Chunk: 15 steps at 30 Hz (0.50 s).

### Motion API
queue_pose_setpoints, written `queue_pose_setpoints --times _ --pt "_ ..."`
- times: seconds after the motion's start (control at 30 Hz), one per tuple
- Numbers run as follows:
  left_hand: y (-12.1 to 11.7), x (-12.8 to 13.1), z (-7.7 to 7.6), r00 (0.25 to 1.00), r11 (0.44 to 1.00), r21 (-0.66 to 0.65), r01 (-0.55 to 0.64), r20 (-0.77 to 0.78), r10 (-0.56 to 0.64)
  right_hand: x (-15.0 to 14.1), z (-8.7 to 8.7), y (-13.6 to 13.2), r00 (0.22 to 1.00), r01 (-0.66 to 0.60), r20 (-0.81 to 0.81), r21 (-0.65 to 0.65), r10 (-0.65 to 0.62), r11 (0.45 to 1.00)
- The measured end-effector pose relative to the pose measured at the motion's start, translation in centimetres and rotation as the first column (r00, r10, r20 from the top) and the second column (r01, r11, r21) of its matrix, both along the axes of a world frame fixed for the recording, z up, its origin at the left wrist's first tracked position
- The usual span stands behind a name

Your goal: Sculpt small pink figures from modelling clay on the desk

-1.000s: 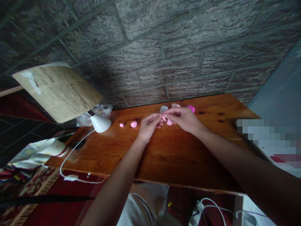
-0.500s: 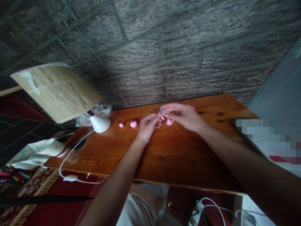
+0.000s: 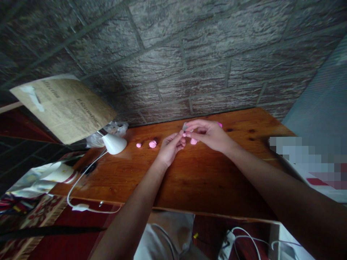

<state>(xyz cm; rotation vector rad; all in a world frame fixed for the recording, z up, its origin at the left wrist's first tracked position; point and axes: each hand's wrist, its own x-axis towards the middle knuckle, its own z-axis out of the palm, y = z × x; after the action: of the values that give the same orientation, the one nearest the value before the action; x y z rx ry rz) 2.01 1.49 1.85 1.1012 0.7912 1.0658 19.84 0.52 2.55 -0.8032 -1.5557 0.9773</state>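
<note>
My left hand (image 3: 170, 148) and my right hand (image 3: 210, 134) meet above the wooden table, fingertips almost touching. Between their thumbs and fingers is a small bit of pink modelling clay (image 3: 184, 134), mostly covered by the fingers. Both hands are closed in a pinch on it. Just below my right hand a larger pink clay piece (image 3: 193, 141) rests on the table, partly hidden. To the left of my left hand lie a rough pink clay lump (image 3: 153, 144) and a smaller pink clay ball (image 3: 138, 145).
A white lamp base (image 3: 115, 144) with a newspaper-print shade (image 3: 65, 108) stands at the left, its cord hanging over the front edge. Behind it lies a clear plastic bag (image 3: 119, 128). A paper cup (image 3: 61, 172) lies at the left edge. A stone-patterned wall (image 3: 168, 54) borders the table (image 3: 206, 184).
The pink bit between my fingers shows less now, and the fingertips have drawn closer together. The whole view has shifted slightly; the other clay pieces stay in place.
</note>
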Motion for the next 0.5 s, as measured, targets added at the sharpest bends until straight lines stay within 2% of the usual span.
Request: queue_pose_setpoints --times 0.13,0.27,0.37,0.5 --pt "-0.02 0.14 -0.15 1.000 1.000 0.010 -0.007 -0.011 0.007 0.09 -0.27 0.31 1.000 -0.012 -0.020 -0.019 0.012 1.000" --pt "-0.01 0.21 -0.30 0.999 0.996 0.092 -0.008 -0.037 0.011 0.18 -0.56 0.69 0.995 0.024 -0.099 -0.063 -0.031 0.998" --pt "0.12 0.14 -0.47 0.996 0.987 0.156 -0.044 -0.064 0.054 0.10 -0.62 0.73 0.992 0.029 -0.119 -0.135 -0.045 0.990" --pt "0.32 -0.01 -0.60 0.991 0.982 0.164 -0.098 -0.075 0.111 -0.04 -0.54 0.57 0.994 0.010 -0.107 -0.188 -0.030 0.982"
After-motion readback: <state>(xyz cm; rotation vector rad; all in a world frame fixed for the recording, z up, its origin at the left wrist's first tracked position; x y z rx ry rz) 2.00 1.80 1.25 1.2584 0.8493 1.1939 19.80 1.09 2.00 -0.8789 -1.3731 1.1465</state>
